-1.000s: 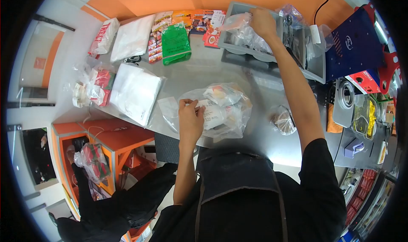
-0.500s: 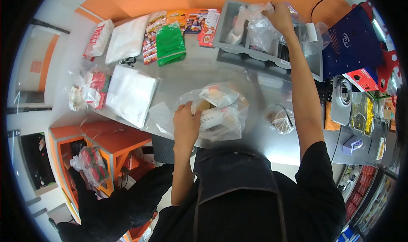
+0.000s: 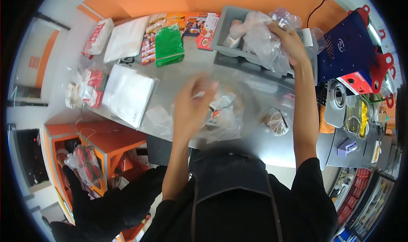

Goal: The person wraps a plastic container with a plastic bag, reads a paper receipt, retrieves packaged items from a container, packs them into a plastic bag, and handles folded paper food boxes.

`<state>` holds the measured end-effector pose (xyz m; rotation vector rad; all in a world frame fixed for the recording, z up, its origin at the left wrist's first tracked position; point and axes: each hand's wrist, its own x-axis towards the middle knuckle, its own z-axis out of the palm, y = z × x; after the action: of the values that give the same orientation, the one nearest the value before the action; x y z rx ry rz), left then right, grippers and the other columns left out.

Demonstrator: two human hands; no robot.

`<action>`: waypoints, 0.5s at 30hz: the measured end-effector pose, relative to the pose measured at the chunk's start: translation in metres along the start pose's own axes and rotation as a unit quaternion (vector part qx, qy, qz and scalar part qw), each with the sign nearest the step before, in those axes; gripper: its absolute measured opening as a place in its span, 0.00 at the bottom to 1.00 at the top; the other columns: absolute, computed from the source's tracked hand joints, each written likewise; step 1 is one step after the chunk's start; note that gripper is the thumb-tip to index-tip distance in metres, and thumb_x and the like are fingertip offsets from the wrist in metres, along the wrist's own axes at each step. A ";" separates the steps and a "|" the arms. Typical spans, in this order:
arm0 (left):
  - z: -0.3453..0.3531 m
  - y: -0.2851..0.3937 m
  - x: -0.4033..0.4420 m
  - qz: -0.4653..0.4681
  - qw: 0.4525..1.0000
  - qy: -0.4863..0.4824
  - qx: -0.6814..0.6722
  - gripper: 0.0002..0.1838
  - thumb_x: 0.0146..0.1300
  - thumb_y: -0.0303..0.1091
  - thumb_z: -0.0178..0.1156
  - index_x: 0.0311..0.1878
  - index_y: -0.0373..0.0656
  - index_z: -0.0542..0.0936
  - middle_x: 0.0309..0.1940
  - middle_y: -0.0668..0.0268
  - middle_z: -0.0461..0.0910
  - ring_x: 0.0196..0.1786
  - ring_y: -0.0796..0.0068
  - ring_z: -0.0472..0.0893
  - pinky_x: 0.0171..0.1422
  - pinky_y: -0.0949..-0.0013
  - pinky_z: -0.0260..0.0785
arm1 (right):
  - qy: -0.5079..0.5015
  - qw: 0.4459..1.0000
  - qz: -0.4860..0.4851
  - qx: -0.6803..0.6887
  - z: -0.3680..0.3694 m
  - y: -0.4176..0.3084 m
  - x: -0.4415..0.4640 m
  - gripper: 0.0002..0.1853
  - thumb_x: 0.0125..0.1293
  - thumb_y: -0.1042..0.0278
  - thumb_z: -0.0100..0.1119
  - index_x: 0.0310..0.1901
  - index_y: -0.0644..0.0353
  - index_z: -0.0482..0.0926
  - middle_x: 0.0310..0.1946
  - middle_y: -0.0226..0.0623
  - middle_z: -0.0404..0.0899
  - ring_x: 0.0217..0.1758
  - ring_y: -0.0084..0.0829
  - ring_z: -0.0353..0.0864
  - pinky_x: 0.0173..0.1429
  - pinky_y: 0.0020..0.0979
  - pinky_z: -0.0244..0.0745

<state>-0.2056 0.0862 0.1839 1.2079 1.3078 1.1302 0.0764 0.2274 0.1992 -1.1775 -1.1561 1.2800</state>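
My right hand (image 3: 291,40) is closed on the top of a clear plastic bag (image 3: 264,40), which hangs over the front edge of a grey divided bin (image 3: 227,29). My left hand (image 3: 193,101) is blurred by motion, its thumb and fingers apart, above the left side of another clear plastic bag (image 3: 227,133) on the steel counter. Inside this bag lie white wrapped items (image 3: 223,99) whose kind I cannot make out. To its right stands a plastic-wrapped cup-like thing (image 3: 276,122) with a black straw.
Stacks of white bags (image 3: 128,93), a green packet (image 3: 169,45) and printed leaflets (image 3: 208,31) lie on the counter (image 3: 187,72). A dark blue panel (image 3: 346,44) stands at the right. Another person's black-clad leg (image 3: 123,203) shows at lower left, by an orange cabinet (image 3: 106,140).
My left hand has lifted off the bag on the counter and moved up. My right hand has drawn a plastic bag down over the bin's front edge.
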 end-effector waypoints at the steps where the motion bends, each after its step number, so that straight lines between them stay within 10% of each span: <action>1: 0.016 0.003 0.016 0.001 0.997 -0.008 -0.072 0.29 0.67 0.42 0.67 0.64 0.33 0.72 0.51 0.55 0.81 0.52 0.67 0.83 0.51 0.65 0.79 | -0.030 0.999 -0.006 -0.017 0.006 -0.002 -0.009 0.13 0.71 0.62 0.61 0.43 0.65 0.84 0.33 0.23 0.79 0.38 0.16 0.73 0.43 0.24 0.68; 8: 0.081 0.012 0.115 -0.059 0.900 -0.270 -0.336 0.27 0.66 0.38 0.68 0.63 0.36 0.72 0.57 0.58 0.78 0.58 0.69 0.79 0.54 0.63 0.78 | -0.007 0.996 -0.079 -0.035 0.035 -0.018 -0.056 0.12 0.69 0.69 0.59 0.50 0.65 0.83 0.36 0.24 0.80 0.38 0.17 0.73 0.44 0.22 0.68; 15: 0.026 0.059 0.060 0.215 0.960 -0.132 0.124 0.26 0.62 0.35 0.71 0.62 0.38 0.77 0.56 0.61 0.81 0.58 0.70 0.80 0.62 0.62 0.74 | 0.218 0.971 -0.096 0.017 -0.001 -0.010 -0.113 0.17 0.73 0.59 0.57 0.55 0.62 0.82 0.46 0.31 0.82 0.44 0.22 0.79 0.43 0.22 0.73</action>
<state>-0.1765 0.1507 0.2369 1.8269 1.0275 1.0735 0.0799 0.1145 0.2135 -1.2130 -0.8921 0.8350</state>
